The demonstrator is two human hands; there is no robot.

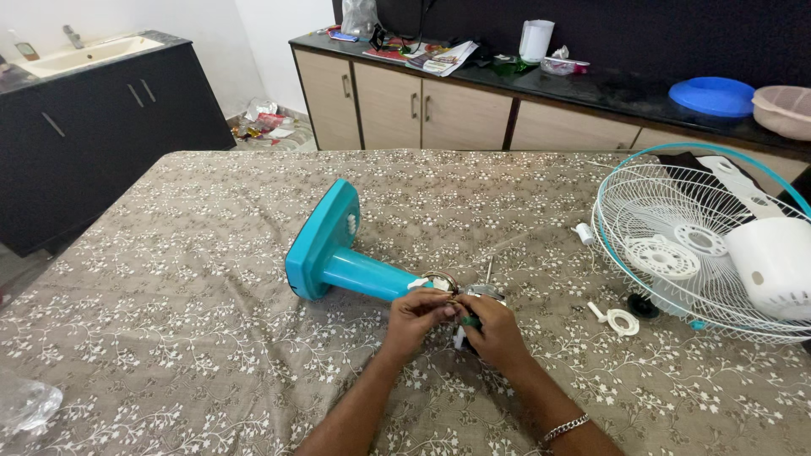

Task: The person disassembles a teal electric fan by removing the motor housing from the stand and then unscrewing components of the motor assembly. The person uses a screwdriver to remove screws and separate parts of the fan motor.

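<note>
A turquoise fan stand (334,253) lies on its side on the patterned tablecloth (186,279), base to the left, neck pointing right. At the neck's end sits a small motor part with a metal ring and shaft (473,287). My left hand (418,317) pinches that part at its top. My right hand (494,333) grips a green-handled tool (470,322) against the same part. A bracelet is on my right wrist. What the tool tip touches is hidden by my fingers.
A white wire fan guard with a turquoise rim (676,245) lies at the right, a white motor cover (773,266) on it. Small white plastic pieces (621,319) and a black knob (642,306) lie near it. Cabinets and a cluttered counter (591,80) stand behind. A clear bag (25,404) sits at the left edge.
</note>
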